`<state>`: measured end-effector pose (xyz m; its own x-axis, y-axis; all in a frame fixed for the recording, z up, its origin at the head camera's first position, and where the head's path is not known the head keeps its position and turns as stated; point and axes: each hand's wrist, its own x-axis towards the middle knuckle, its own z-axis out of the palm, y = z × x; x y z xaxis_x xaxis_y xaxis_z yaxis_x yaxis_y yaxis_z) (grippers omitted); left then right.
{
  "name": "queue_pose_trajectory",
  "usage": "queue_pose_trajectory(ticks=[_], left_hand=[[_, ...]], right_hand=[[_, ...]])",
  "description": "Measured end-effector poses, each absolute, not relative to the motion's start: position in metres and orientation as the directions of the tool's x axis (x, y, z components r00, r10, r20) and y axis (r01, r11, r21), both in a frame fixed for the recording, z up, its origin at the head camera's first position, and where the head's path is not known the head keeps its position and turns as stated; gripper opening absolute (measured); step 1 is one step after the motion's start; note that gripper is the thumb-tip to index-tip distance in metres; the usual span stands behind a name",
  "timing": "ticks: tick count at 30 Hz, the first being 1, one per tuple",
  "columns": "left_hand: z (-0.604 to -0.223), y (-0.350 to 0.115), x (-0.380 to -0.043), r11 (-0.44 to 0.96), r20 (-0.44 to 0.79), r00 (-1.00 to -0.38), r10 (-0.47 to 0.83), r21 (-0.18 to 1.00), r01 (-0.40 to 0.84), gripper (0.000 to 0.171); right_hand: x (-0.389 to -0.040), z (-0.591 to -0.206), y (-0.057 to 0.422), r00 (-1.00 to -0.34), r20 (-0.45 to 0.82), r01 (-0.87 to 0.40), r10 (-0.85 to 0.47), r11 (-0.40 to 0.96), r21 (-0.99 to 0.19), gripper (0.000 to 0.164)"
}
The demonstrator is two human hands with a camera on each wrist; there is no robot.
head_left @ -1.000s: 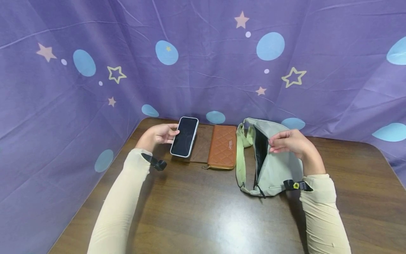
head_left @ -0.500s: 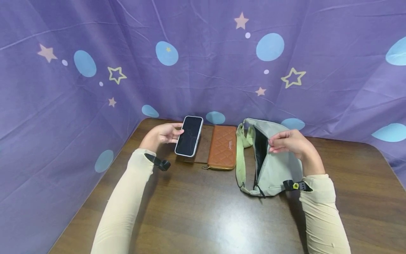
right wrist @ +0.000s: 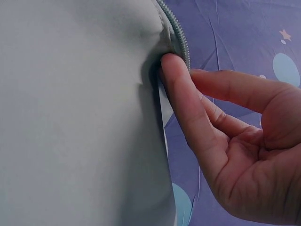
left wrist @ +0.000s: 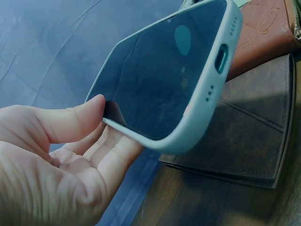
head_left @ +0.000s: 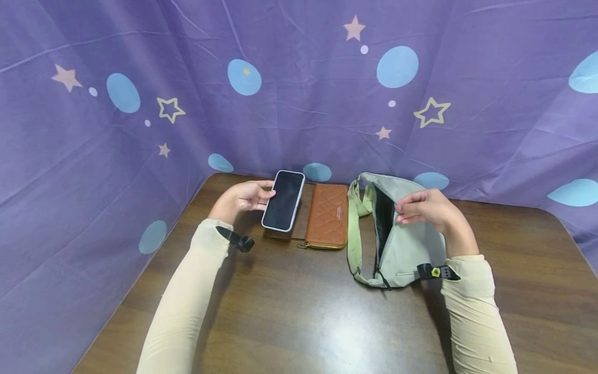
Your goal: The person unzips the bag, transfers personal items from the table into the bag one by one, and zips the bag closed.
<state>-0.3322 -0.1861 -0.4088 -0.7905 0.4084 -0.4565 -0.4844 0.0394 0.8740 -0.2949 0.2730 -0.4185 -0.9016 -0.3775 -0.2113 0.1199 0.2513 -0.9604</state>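
Note:
In the head view my left hand [head_left: 252,196] holds a smartphone [head_left: 284,201] in a pale case, its dark screen facing up. The left wrist view shows the thumb on the screen's edge and fingers beneath the phone [left wrist: 164,70]. The phone hangs above a dark brown wallet [head_left: 302,208], partly covering it. My right hand [head_left: 427,209] pinches the zippered edge of a grey-green bag [head_left: 413,249], whose dark opening gapes to the left. In the right wrist view, thumb and fingers grip the bag's fabric beside the zipper teeth [right wrist: 181,40].
A tan quilted zip wallet [head_left: 328,215] lies between the brown wallet and the bag. The bag's light green strap [head_left: 355,239] loops along its left side. A purple curtain [head_left: 299,93] hangs behind the wooden table [head_left: 299,306].
My left hand has carried the phone to the right, further over the brown wallet and closer to the tan one. The right hand keeps its grip on the bag's edge.

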Motion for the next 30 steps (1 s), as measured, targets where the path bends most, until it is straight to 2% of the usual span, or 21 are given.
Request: queue_pose_trajectory(ticks=[7,30], left_hand=[[-0.409,-0.18,-0.333,0.035,-0.453,-0.791,0.412,0.875,-0.483,0.042],[-0.412,-0.159,-0.339,0.02,-0.445,-0.79,0.422,0.876,-0.482,0.053]], right_hand=[[-0.294,-0.419,0.273,-0.902,-0.212,0.12,-0.377,0.253,-0.96,0.026],[-0.295,-0.418,0.272,-0.899,-0.209,0.108,-0.385,0.267,-0.958,0.028]])
